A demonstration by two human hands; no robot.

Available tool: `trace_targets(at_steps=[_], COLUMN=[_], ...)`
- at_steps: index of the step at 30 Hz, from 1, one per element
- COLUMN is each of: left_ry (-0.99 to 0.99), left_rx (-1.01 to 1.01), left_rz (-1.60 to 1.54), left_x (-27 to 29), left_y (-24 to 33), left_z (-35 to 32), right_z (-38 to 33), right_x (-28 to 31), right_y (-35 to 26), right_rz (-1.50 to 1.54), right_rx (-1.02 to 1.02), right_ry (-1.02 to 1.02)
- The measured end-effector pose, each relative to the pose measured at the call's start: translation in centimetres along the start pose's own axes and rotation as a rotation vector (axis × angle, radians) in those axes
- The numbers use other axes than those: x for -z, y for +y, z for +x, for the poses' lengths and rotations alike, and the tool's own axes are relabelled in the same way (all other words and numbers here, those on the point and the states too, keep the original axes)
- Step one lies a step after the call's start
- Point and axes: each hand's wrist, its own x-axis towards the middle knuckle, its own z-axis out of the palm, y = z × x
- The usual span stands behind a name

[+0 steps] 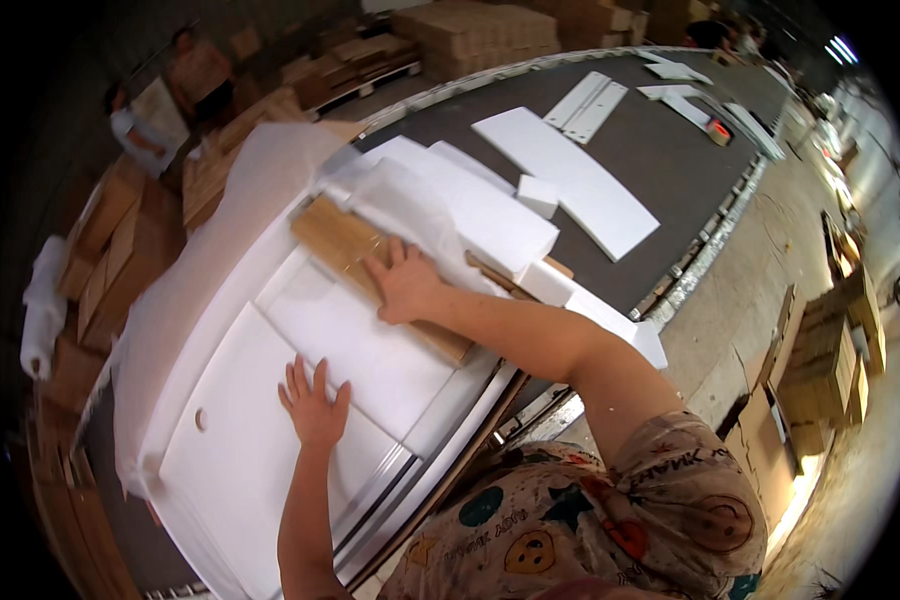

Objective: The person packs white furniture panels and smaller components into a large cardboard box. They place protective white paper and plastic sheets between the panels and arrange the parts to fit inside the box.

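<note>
My left hand (315, 405) lies with spread fingers on a smooth white panel (240, 430), which has a small round hole near its far left edge. My right hand (407, 283) rests with its fingers apart on a long brown cardboard piece (340, 235), pressing down on it rather than gripping. That piece lies slantwise across the white panels, its near end partly under my right forearm. Panels and cardboard sit inside a shallow open carton lined with white foam (185, 370). Thin translucent wrapping sheet (260, 190) drapes over the carton's far left side.
Beyond the carton, stacked white boards (460, 205) and a loose long board (570, 180) lie on the dark conveyor belt (660, 150). A tape roll (718, 132) sits farther along. Brown cartons (130, 250) stand at left, more cartons (820, 370) at right. Two people (200, 75) stand far left.
</note>
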Motion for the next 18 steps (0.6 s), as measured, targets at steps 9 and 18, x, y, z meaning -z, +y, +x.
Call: trace_targets(at_steps=[9,18], left_ry=[0.023,0.043], left_rx=[-0.045,-0.067], left_rz=[-0.024,-0.008], left_x=[0.2,-0.2], left_y=[-0.6,-0.4], left_z=[-0.2,-0.3], right_z=[0.6,-8.1], right_x=[3.0,14.7], right_y=[-0.6,0.8], right_rz=[0.328,1.310], right_rx=[-0.068,0.030], right_ry=[-0.009,0.095])
